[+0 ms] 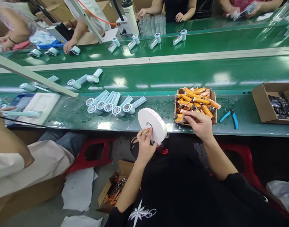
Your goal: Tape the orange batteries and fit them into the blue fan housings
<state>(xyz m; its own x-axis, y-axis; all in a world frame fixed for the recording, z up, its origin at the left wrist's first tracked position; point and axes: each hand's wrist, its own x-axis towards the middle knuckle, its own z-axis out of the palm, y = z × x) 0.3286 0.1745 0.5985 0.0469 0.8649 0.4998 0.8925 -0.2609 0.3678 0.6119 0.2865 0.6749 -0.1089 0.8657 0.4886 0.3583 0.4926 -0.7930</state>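
Note:
My left hand [145,143] is closed round a large white roll of tape [152,124], held upright at the near edge of the green bench [229,130]. My right hand [199,123] reaches into a small cardboard tray [214,96] heaped with several orange battery cells [194,99]; its fingers curl over the cells at the tray's near left corner, and whether they grip one is hidden. A row of several pale blue fan bodies [113,104] lies on the bench to the left of the roll.
Blue-handled cutters [230,118] lie right of the tray, and an open carton of dark parts [275,104] stands at far right. A green conveyor [158,75] carries more fan bodies. Other people work at left and across. A box of cells [113,189] sits on the floor.

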